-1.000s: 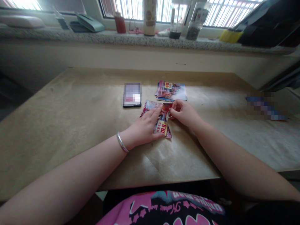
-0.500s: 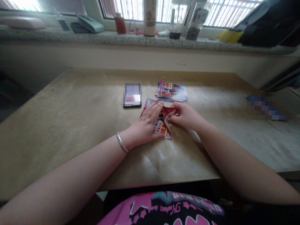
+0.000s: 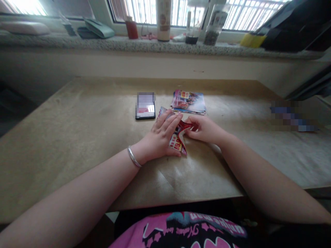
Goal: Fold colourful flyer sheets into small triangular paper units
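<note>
Beneath barred windows (image 3: 178,13), a speckled stone sill (image 3: 77,44) runs behind our table (image 3: 85,137); along it, left to right, we see a pale green case (image 3: 100,28), a red bottle (image 3: 132,29), a tall cream bottle (image 3: 163,21) and a yellow object (image 3: 252,40) beside a bulky black object (image 3: 287,32); on the tabletop, leftmost, sits a dark-edged phone (image 3: 145,106), its screen mostly blurred into blocks; just right of it our left hand (image 3: 163,136) — a silver bracelet (image 3: 133,157) at the wrist — rests palm down, fingers spread, pressing a colourful printed sheet (image 3: 176,142) against the table; that sheet lies between our two hands, partly covered by the left, its right side curling up off the surface; just beyond it is a stack of similar prints (image 3: 192,100), the top one bearing a yellow label; to the right our right hand (image 3: 203,130) pinches the raised edge of the sheet between thumb and fingers; at the far right, well apart, we make out a blue and pink item (image 3: 292,117), too pixelated to name.
</note>
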`<state>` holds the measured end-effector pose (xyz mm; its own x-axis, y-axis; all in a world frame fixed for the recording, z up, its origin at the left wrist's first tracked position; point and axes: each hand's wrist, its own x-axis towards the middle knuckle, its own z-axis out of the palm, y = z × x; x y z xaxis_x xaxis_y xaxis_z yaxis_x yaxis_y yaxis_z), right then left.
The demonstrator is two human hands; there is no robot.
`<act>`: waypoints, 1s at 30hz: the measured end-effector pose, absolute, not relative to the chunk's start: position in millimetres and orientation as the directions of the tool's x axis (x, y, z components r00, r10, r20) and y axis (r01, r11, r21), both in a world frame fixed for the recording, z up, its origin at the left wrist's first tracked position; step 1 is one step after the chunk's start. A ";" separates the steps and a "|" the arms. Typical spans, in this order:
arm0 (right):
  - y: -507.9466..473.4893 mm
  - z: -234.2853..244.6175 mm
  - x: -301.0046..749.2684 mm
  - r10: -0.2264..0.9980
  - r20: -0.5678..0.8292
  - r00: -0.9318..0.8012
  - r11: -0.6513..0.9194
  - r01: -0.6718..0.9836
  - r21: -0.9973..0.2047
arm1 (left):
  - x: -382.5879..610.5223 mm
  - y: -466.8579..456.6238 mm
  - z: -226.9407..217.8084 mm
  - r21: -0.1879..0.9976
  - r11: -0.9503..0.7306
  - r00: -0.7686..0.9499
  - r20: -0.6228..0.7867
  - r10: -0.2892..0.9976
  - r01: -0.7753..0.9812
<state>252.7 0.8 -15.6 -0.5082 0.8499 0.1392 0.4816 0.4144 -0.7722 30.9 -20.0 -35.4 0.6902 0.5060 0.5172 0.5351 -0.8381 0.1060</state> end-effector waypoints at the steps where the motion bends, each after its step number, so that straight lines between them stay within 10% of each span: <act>1: 0.7 -15.8 252.8 0.852 0.144 -0.503 0.410 0.472 -0.781 | 30.5 -19.1 -34.5 0.096 -0.837 0.690 0.519 0.504 0.539; 30: -10.8 -14.1 234.6 0.940 0.259 -0.223 0.308 0.227 -0.924 | 30.5 -22.4 -23.3 0.288 -0.740 0.542 0.531 0.651 0.608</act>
<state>234.6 -10.8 -14.1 -0.2228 0.9399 0.2588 0.2269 0.3082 -0.9239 30.5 -22.4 -23.3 0.5416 0.6515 0.5312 0.6077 -0.7401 0.2880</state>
